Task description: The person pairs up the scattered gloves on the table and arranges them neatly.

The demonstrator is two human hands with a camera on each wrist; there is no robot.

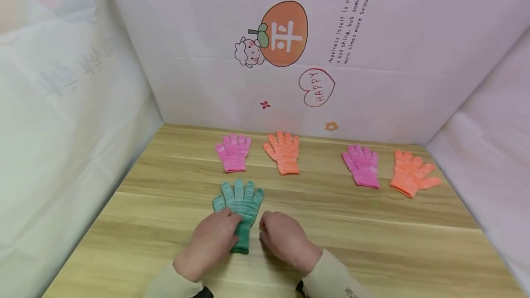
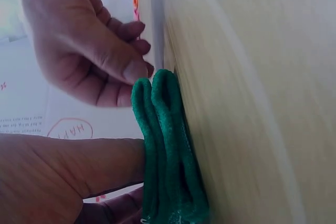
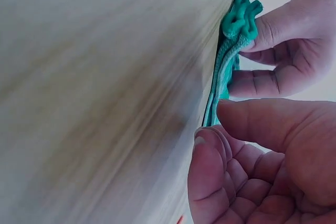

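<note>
The left hand (image 1: pixel 214 239) holds the green gloves (image 1: pixel 244 208) near the cuffs (image 2: pixel 165 124), probably to steady them; just right, the right hand (image 1: pixel 286 238) has a narrow, empty grip.

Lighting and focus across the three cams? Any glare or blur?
Head: bright, fairly even light, green glove clear, HAPPY heart legible; left wrist: right hand dim against a bright background, pale curved streak on the tabletop, glare or grain unclear; right wrist: table grain soft, bright patch behind the left hand.
</note>
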